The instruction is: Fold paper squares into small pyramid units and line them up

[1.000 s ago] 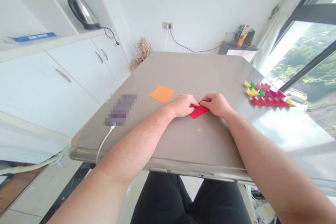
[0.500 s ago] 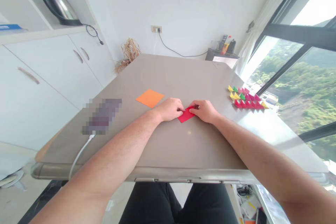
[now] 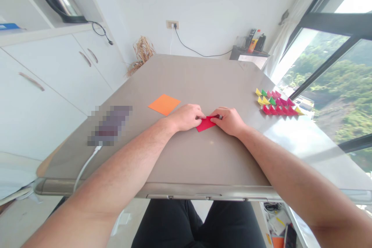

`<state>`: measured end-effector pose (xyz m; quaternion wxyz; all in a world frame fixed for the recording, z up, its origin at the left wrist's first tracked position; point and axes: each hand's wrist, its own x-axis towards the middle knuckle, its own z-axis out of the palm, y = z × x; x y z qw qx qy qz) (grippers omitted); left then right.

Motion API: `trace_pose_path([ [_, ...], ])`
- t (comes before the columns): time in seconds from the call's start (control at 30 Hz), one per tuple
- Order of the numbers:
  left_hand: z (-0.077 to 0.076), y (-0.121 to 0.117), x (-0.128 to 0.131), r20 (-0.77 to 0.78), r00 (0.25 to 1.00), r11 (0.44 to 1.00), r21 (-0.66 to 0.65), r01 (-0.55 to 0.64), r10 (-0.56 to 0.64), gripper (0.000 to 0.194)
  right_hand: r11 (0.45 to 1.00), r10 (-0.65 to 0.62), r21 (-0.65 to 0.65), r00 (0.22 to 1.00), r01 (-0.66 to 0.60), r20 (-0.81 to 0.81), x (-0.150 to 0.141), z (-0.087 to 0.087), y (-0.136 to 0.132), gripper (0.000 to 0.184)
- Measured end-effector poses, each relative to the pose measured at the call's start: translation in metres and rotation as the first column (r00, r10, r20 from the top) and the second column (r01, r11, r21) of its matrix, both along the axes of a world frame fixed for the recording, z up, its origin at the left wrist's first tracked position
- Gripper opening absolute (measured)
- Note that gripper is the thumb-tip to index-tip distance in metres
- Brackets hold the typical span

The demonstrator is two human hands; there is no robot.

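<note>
A piece of red folded paper point(image 3: 205, 124) lies on the grey-brown table point(image 3: 186, 159) between my hands. My left hand point(image 3: 188, 117) is closed at the paper's left side, thumb and fingertips pressed on its upper edge. On the right side my right hand point(image 3: 229, 120) pinches the paper between thumb and fingers. Fingers cover part of the top edge, so the folds there are hidden. Beyond my left hand an orange square of paper point(image 3: 164, 104) rests flat. At the table's right stand rows of small folded paper pieces point(image 3: 279, 110) in red, pink, yellow and green.
A blurred-out dark flat object point(image 3: 112, 126) with a white cable point(image 3: 87, 168) lies on the left of the table. An electric kettle point(image 3: 62, 2) sits on the shelf at left. A window point(image 3: 328, 73) runs along the right, and bottles point(image 3: 255, 42) stand at the back right.
The camera view has swung to the right, so things appear shifted left. Both hands stay on the red paper, with my right fingers slightly moved along its upper edge.
</note>
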<state>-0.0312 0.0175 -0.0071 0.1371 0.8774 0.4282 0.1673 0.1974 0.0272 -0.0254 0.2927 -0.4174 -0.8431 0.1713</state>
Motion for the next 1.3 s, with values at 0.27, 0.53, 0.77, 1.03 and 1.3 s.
trace_pose_path([
  [0.27, 0.000, 0.000, 0.000, -0.023, 0.999, 0.999, -0.025, -0.037, 0.037, 0.035, 1.000, 0.015, 0.023, 1.000, -0.015, 0.006, -0.001, -0.001, 0.000, 0.019],
  [0.53, 0.000, 0.001, -0.001, -0.011, 0.999, 0.998, -0.046, -0.039, 0.039, 0.035, 0.969, 0.205, 0.130, 0.977, -0.210, 0.053, 0.008, 0.000, -0.002, 0.027],
  [0.77, 0.000, 0.001, -0.001, -0.014, 0.999, 0.998, -0.057, -0.037, 0.037, 0.034, 0.965, 0.228, 0.120, 0.972, -0.234, 0.057, 0.011, 0.002, -0.003, 0.031],
  [1.03, 0.001, 0.000, -0.001, -0.038, 0.998, 0.998, -0.051, -0.043, 0.041, 0.035, 0.963, 0.242, 0.110, 0.969, -0.247, 0.054, 0.013, 0.002, 0.000, 0.029],
  [1.3, 0.004, 0.000, -0.001, -0.066, 0.998, 0.998, -0.052, -0.029, 0.026, 0.036, 0.961, 0.245, 0.119, 0.968, -0.250, 0.054, 0.014, 0.003, 0.000, 0.029],
])
